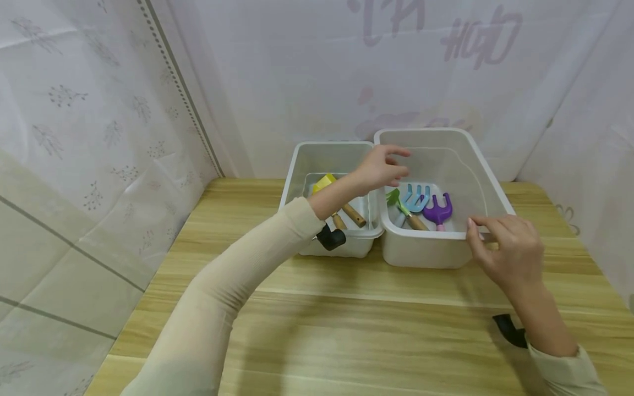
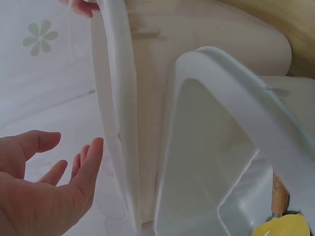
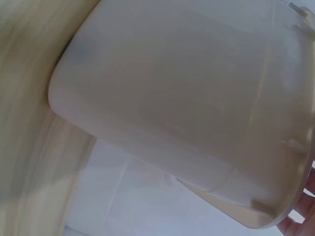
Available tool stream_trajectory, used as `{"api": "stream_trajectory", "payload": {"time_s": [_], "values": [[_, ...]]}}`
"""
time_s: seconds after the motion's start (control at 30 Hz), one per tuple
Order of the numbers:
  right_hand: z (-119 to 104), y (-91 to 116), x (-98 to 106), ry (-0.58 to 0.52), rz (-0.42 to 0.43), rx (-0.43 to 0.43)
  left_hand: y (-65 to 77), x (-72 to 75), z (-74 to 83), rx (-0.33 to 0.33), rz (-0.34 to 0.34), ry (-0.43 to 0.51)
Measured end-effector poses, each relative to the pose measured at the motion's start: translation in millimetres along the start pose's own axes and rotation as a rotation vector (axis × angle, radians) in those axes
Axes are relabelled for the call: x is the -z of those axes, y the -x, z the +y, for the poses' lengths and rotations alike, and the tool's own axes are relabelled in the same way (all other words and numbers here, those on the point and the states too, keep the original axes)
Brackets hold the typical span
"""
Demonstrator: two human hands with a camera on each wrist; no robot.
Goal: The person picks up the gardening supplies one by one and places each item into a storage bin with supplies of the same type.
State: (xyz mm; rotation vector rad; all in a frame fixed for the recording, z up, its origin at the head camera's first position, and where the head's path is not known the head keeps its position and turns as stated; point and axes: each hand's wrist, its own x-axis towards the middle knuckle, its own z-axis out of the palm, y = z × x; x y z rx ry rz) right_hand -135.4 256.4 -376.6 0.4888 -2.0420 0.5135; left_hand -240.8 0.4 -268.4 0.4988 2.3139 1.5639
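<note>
My left hand (image 1: 381, 166) hovers over the near left part of the larger white bin (image 1: 426, 250), its fingers loosely bent around nothing. The left wrist view shows the same hand (image 2: 49, 191) apart from the bin's rim. At that bin's front right corner, my right hand (image 1: 515, 250) pinches the rim between thumb and fingers; its fingertips (image 3: 307, 206) show at the rim in the right wrist view. Inside lie a light blue hand rake (image 1: 416, 201), a purple hand fork (image 1: 438, 212) and a green-headed tool (image 1: 406, 206) with a wooden handle.
A smaller white bin (image 1: 342, 247) stands against the larger one's left side. It holds a yellow-bladed tool (image 1: 324, 181) and wooden handles (image 1: 354, 214), partly behind my left forearm. Both bins sit on a wooden table (image 1: 322, 330), with printed curtains (image 1: 277, 71) behind and beside it.
</note>
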Motion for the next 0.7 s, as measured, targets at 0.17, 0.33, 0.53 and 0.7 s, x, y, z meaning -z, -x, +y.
{"api": "stream_trajectory", "payload": {"time_s": [0.17, 0.33, 0.53, 0.7], "values": [[-1, -5, 2, -0.006, -0.027, -0.012, 10.3, 7.3, -2.6, -0.036, 0.026, -0.082], [-1, -10, 3, 0.002, -0.035, 0.003, 20.2, 15.7, -3.2, -0.075, 0.037, -0.170], [-3, -14, 3, 0.007, -0.048, 0.005, 31.7, 20.4, -6.8, -0.105, 0.048, -0.343], [-5, -18, 6, 0.024, -0.107, 0.010, 41.3, 21.8, -10.1, -0.121, 0.089, -0.443]]}}
